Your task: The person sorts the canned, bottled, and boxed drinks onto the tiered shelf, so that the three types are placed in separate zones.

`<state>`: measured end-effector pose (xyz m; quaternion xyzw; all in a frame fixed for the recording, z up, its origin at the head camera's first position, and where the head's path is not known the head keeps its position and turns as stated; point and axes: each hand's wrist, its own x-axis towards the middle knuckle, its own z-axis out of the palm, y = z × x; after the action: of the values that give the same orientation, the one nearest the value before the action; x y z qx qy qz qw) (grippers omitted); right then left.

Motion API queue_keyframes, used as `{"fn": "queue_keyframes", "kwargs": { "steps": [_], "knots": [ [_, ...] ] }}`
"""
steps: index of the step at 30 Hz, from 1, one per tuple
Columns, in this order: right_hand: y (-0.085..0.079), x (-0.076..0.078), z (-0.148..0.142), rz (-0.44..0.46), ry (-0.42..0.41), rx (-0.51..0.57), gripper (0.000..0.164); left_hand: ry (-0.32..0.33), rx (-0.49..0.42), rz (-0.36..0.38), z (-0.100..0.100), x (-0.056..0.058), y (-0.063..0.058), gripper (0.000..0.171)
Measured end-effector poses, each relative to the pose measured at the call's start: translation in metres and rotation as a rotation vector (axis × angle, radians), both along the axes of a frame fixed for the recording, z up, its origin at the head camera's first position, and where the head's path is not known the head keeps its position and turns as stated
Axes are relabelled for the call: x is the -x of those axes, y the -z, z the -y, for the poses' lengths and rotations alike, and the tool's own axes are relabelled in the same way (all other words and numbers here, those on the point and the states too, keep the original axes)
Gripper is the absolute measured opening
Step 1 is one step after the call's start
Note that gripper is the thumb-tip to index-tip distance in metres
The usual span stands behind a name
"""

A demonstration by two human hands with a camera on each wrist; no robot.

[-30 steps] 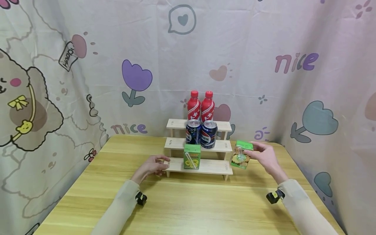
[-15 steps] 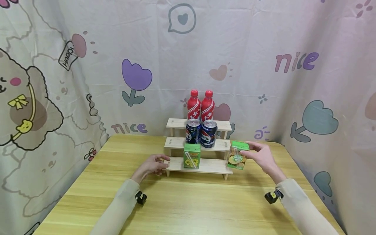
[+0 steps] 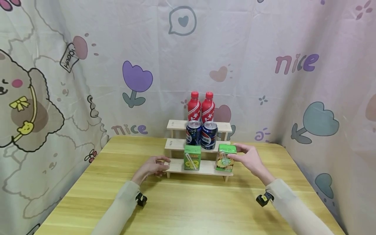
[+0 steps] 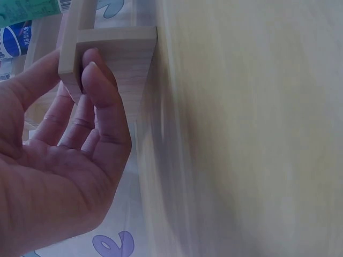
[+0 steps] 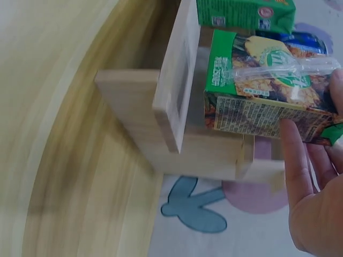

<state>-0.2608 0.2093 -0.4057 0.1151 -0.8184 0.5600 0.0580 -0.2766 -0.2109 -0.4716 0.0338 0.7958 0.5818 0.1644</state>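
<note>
A three-tier wooden display stand [image 3: 206,167] stands on the table. My left hand [image 3: 152,166] pinches the left end of its lowest board, thumb on one face and fingers under the other, as the left wrist view shows. In my right hand [image 3: 249,159] is a green-topped juice box [image 3: 222,164] with a pineapple picture and a wrapped straw on its front. Thumb and fingers grip it near its top, over the right end of the lowest board. In the right wrist view the juice box's underside [image 5: 209,110] is close over that board. Another green drink carton [image 3: 192,158], with yellow flowers, stands left of it.
Two dark blue cola cans [image 3: 209,136] stand side by side on the middle board. Behind them, two red bottles [image 3: 194,107] are on the top board. A printed curtain [image 3: 249,42] hangs behind the wooden table [image 3: 188,205].
My right hand has carried the juice box leftward, from beside the stand to over the lowest board's right end, and it is more upright. My left hand has stayed in place.
</note>
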Motion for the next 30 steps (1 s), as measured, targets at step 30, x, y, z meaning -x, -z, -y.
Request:
{"fn": "queue_keyframes", "kwargs": {
  "steps": [30],
  "knots": [
    [0.009, 0.007, 0.059, 0.024, 0.014, -0.113, 0.061, 0.003, -0.021, 0.006, -0.001, 0.001, 0.002, 0.042]
  ]
}}
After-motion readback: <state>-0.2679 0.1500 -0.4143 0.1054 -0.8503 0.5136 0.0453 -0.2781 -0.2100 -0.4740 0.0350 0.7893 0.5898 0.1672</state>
